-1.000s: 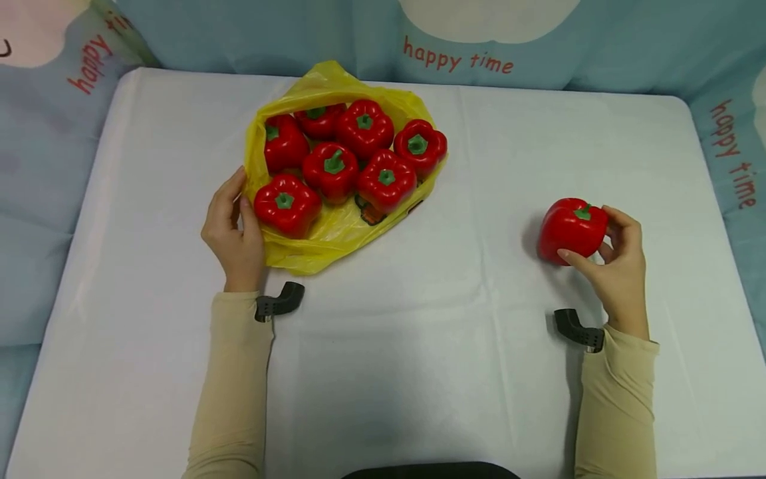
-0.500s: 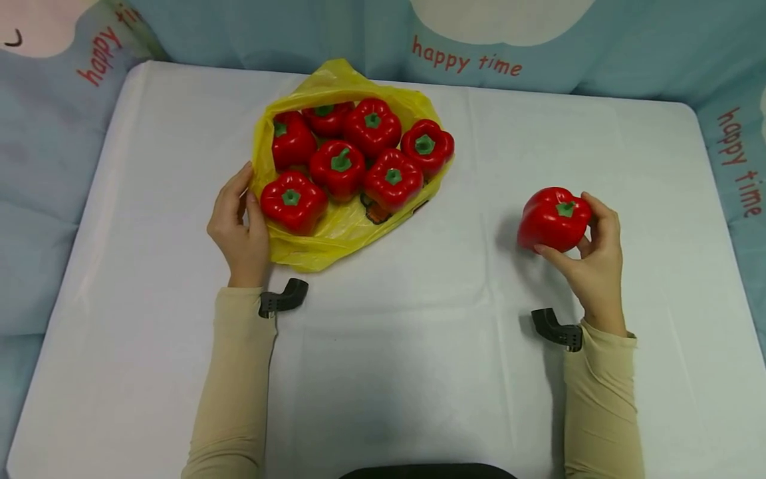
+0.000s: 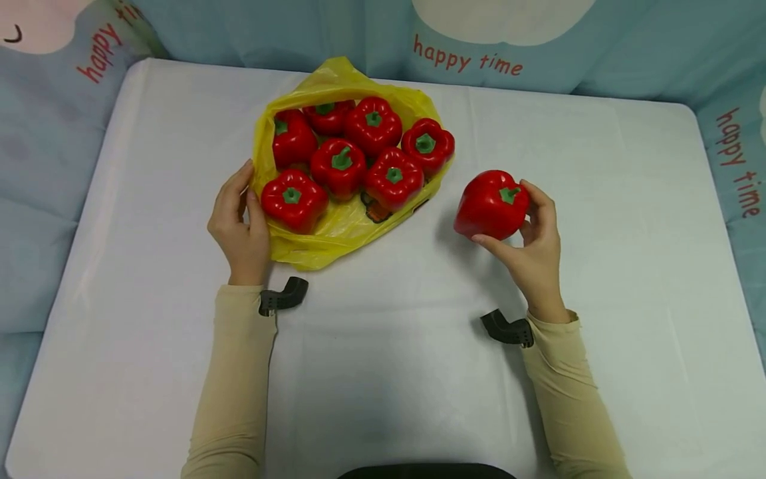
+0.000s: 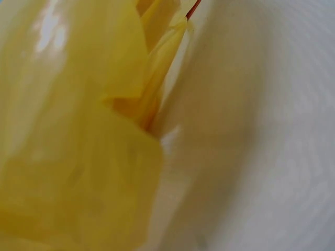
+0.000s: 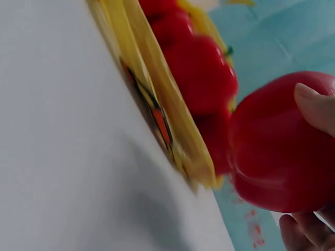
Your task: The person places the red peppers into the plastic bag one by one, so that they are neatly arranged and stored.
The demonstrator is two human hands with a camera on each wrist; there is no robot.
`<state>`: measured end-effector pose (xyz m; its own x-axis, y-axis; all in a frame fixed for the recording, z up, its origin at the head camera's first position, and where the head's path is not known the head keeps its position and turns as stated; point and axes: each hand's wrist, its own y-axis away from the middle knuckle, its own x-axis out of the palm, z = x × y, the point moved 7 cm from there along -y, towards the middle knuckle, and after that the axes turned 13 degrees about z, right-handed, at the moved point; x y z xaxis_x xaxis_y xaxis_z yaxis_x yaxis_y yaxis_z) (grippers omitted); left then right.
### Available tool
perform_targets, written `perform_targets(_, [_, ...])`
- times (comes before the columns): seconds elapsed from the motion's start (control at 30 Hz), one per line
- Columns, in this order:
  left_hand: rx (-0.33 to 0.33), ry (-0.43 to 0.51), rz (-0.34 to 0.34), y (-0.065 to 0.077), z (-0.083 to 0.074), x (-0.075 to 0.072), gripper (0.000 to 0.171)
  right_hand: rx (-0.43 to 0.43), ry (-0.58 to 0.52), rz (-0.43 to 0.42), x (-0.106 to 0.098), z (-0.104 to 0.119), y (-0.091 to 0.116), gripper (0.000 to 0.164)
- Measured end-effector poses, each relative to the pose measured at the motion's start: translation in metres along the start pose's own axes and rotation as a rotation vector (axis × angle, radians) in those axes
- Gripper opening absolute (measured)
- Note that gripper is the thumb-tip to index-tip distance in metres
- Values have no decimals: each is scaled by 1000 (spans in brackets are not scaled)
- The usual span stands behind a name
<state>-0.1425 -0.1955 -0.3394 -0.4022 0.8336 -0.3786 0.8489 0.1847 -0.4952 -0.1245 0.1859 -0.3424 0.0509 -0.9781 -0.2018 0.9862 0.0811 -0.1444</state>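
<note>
My right hand [image 3: 529, 246] grips a glossy red bell pepper [image 3: 487, 205] with a green stem, thumb on the near side and fingers on the far side. The pepper hangs above the table, right of a yellow plastic bag [image 3: 311, 253]. In the right wrist view this held pepper [image 5: 285, 151] is close up, with the bag behind it. The bag lies with its mouth open, and several red bell peppers [image 3: 338, 166] sit inside, stems up. My left hand [image 3: 239, 229] holds the bag's left edge; its fingertips are partly hidden. The left wrist view shows only yellow bag film [image 4: 68, 130] and white cloth.
A white-covered table [image 3: 383, 366] lies under everything. Blue fabric [image 3: 359, 33] printed with "happy time" stands round its back and sides. A black curved object [image 3: 425, 471] shows at the bottom edge. Black wrist cameras [image 3: 284, 295] jut from both sleeves.
My right hand has carried the held pepper leftward and slightly away from me, toward the bag. The left hand stays at the bag's edge. The head view has shifted slightly.
</note>
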Motion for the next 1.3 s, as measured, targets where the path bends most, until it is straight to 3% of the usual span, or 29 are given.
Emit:
perform_targets(0.33, [-9,-12,6,0,5,0,25,-140,-2,64,52,17,-7,86])
perform_targets(0.67, [-10,-1,0,0,3,1,25,-271,78,171,105,32,-11,90])
perform_targets(1.1, [-7,-18,-1,0,10,2,24,-277,70,212,133,34,-17,89])
perform_targets(1.3, [-2,-19,-5,0,6,1,24,-356,139,229,148,38,-20,91])
